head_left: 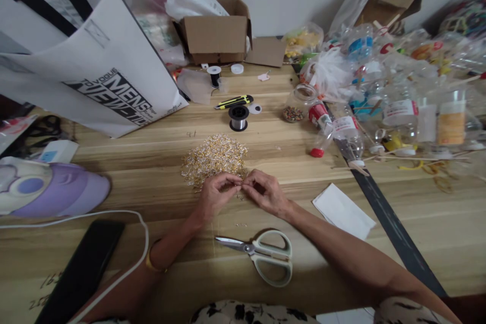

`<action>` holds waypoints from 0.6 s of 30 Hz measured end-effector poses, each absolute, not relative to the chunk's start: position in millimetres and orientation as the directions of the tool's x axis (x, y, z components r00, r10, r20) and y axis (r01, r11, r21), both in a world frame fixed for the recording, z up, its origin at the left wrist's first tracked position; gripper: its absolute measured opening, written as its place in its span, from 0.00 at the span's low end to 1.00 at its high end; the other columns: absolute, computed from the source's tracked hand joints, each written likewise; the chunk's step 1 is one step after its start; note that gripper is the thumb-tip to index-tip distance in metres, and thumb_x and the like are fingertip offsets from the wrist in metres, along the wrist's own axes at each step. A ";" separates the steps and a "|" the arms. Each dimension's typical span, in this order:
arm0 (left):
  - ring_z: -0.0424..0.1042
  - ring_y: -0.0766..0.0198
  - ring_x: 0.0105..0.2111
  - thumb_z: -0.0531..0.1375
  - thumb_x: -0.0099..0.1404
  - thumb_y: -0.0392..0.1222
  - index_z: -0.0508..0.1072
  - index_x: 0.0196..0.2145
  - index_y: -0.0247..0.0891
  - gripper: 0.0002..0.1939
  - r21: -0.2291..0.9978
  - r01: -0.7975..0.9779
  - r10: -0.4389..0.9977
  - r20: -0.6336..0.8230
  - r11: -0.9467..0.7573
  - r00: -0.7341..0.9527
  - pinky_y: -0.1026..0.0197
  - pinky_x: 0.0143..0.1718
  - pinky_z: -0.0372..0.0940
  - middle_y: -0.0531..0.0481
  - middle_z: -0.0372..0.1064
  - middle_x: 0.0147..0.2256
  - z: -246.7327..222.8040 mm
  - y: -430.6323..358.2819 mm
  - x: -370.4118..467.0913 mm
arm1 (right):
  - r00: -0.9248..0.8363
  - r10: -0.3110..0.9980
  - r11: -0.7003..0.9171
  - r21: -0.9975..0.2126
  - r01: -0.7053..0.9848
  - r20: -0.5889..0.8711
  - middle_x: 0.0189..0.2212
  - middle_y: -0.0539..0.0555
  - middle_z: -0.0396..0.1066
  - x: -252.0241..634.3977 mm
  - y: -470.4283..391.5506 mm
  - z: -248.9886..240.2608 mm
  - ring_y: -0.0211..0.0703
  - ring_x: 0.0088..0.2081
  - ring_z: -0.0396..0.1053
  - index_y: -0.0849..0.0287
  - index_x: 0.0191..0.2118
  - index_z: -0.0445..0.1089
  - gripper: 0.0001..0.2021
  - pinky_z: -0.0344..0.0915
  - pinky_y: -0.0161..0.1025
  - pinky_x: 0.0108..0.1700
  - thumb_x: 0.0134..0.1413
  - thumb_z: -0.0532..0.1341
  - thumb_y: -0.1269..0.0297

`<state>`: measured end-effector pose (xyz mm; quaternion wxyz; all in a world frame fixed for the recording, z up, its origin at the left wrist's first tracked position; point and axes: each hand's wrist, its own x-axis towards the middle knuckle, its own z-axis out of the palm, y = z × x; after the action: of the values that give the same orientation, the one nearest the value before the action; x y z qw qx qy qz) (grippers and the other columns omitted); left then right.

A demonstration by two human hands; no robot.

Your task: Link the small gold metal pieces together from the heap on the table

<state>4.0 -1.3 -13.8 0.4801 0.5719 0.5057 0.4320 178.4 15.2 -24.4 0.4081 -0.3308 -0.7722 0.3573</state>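
Note:
My left hand (219, 193) and my right hand (265, 192) meet at the fingertips just in front of a pile of small gold and clear beads (214, 158). Both are pinched together on something too small to make out. Below them on the wooden table lie a few tiny gold pieces (241, 225) and scissors with pale handles (271, 258), blades pointing left. Behind the pile stands a spool of silver wire (238, 118), beside a yellow and black cutter (234, 102).
A white bag (114, 76), a purple device (72, 190) and a black phone (81, 268) with a white cable are on the left. Folded white paper (343, 211) lies right. Plastic bottles (347, 134) crowd the back right; a cardboard box (216, 35) stands behind.

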 end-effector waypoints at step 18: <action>0.74 0.64 0.31 0.61 0.56 0.34 0.76 0.30 0.34 0.03 0.918 0.331 0.972 0.175 -0.219 0.159 0.64 0.34 0.68 0.47 0.75 0.30 -10.9 -2.1 0.5 | -0.448 0.819 0.491 -0.842 0.222 0.359 0.25 0.51 0.65 178.4 15.7 -24.5 0.36 0.26 0.62 0.61 0.32 0.67 0.06 0.59 0.33 0.29 0.57 0.57 0.66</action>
<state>0.5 -2.1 -10.9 0.3816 0.6586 0.4947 0.4194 178.4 15.7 -24.5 0.4003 -0.3399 -0.7650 0.3728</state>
